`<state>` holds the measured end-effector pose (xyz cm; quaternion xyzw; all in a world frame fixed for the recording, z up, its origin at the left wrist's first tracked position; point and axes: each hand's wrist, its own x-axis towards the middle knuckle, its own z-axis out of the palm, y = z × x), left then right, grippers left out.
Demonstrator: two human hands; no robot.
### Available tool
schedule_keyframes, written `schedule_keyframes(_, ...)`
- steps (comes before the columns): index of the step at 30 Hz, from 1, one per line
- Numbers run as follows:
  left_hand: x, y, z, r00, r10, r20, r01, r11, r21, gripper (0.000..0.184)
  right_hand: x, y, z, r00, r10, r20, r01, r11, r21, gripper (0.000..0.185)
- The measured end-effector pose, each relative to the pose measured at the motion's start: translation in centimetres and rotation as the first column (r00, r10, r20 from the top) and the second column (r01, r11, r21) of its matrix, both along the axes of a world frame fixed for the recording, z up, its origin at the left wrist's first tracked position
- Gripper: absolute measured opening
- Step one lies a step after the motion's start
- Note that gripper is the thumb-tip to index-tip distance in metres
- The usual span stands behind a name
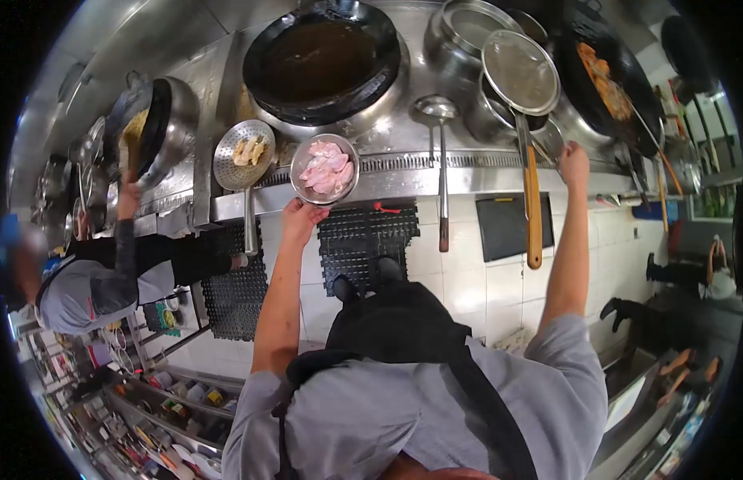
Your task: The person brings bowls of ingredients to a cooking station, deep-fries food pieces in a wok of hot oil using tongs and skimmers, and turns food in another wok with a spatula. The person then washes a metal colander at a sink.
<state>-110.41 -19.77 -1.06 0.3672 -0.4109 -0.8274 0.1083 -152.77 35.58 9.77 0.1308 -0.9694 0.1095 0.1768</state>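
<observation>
evidently, the step in hand is handling raw meat (327, 170): it lies in a small bowl (296, 164), whose near rim the left hand (300, 220) grips at the front edge of the worktop (395, 182), just beside the perforated skimmer (244, 178) and near the large wok (307, 114). the right hand (574, 164) is curled near the wooden-handled strainer (532, 180); i cannot tell whether it grips anything. moving the bowl would call for a firm, level hold, clear of the skimmer.

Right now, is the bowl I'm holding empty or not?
Not empty: a heap of pink meat pieces shows inside the bowl, with some bare wall around it.
</observation>
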Motion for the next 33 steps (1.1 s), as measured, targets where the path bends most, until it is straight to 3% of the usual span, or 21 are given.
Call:
schedule_keyframes(2, 0.2, 0.4, 1.1, 0.999, 0.042, 0.027, -0.041, 0.998, -0.047, 0.012, -4.3, 2.9, -3.9, 0.979, -0.141, 0.146, 0.100, 0.961, 0.256, 0.035)
schedule_keyframes(5, 0.0, 1.1, 2.8, 0.994, 0.064, 0.087, -0.054, 0.993, -0.110, 0.016, -2.8, 1.2, -3.9, 0.779, -0.185, 0.599, 0.135, 0.983, 0.128, 0.038)
schedule_keyframes(8, 0.4, 1.1, 3.5, 0.987, 0.088, 0.135, -0.064, 0.982, -0.179, 0.022, -6.9, 2.4, -8.9, 0.687, -0.301, 0.661, 0.282, 0.949, 0.139, 0.039)
schedule_keyframes(10, -0.1, 1.0, 3.2, 0.983, 0.084, 0.161, -0.048, 0.975, -0.217, 0.029, -8.3, 3.8, -9.7, 0.764, -0.202, 0.613, 0.181, 0.979, 0.097, 0.037)
schedule_keyframes(11, -0.7, 1.3, 3.3, 0.970, 0.115, 0.216, -0.055, 0.963, -0.263, 0.042, -8.4, 4.0, -10.5, 0.793, -0.138, 0.593, 0.116, 0.990, 0.075, 0.036)
schedule_keyframes(13, -1.8, 1.2, 3.9, 0.934, 0.298, 0.195, -0.249, 0.938, -0.240, 0.049, -8.2, 5.2, -11.8, 0.925, 0.086, 0.371, -0.082, 0.996, -0.026, 0.034)
schedule_keyframes(15, -4.5, 0.3, 4.5, 0.903, 0.380, 0.201, -0.341, 0.918, -0.202, 0.053, -5.7, 2.6, -7.2, 0.821, -0.129, 0.556, 0.172, 0.985, -0.027, 0.034)
schedule_keyframes(17, -6.4, -0.5, 5.1, 0.885, 0.378, 0.271, -0.347, 0.925, -0.156, 0.053, -5.0, 3.7, -6.2, 0.800, -0.093, 0.593, 0.154, 0.987, -0.053, 0.034)
schedule_keyframes(20, -8.4, -2.6, 3.1, 0.893, 0.226, 0.388, -0.036, 0.898, -0.439, 0.046, -4.2, 6.9, -4.6, 0.870, -0.152, 0.468, 0.128, 0.988, 0.083, 0.031)
schedule_keyframes(22, -8.8, -3.7, 3.5, 0.890, 0.163, 0.425, 0.051, 0.892, -0.449, 0.040, -2.8, 8.3, -1.6, 0.890, -0.116, 0.440, 0.088, 0.993, 0.084, 0.031)
schedule_keyframes(24, -9.2, -4.9, 3.7, 0.892, 0.075, 0.446, 0.118, 0.913, -0.391, 0.035, -3.6, 11.7, -2.5, 0.920, -0.108, 0.378, 0.069, 0.991, 0.116, 0.031)
schedule_keyframes(26, -8.8, -6.1, 3.2, 0.900, -0.029, 0.436, 0.157, 0.953, -0.260, 0.032, -3.7, 12.5, -0.9, 0.921, -0.101, 0.375, 0.070, 0.993, 0.096, 0.034)
schedule_keyframes(28, -6.5, -6.1, 2.6, 0.948, 0.047, 0.315, 0.030, 0.971, -0.236, 0.030, -0.3, 9.4, 4.6, 0.895, -0.110, 0.433, 0.111, 0.994, 0.021, 0.040)
schedule_keyframes(30, -5.9, -5.7, 2.0, 0.967, 0.076, 0.243, -0.022, 0.976, -0.217, 0.024, 1.4, 8.9, 7.1, 0.936, -0.073, 0.343, 0.074, 0.997, 0.010, 0.042)
schedule_keyframes(31, -4.4, -6.3, -0.2, 0.983, 0.047, 0.176, -0.013, 0.982, -0.191, 0.019, 2.9, 8.1, 8.4, 0.946, -0.082, 0.314, 0.106, 0.993, -0.059, 0.045)
schedule_keyframes(32, -3.5, -5.5, 1.0, 0.988, 0.063, 0.140, -0.039, 0.985, -0.170, 0.016, 5.7, 4.3, 12.4, 0.933, -0.099, 0.347, 0.143, 0.984, -0.106, 0.047)
schedule_keyframes(33, -2.0, -6.5, -0.4, 0.984, 0.028, 0.176, 0.009, 0.978, -0.207, 0.019, 7.7, 1.7, 15.0, 0.912, -0.075, 0.403, 0.164, 0.968, -0.190, 0.044)
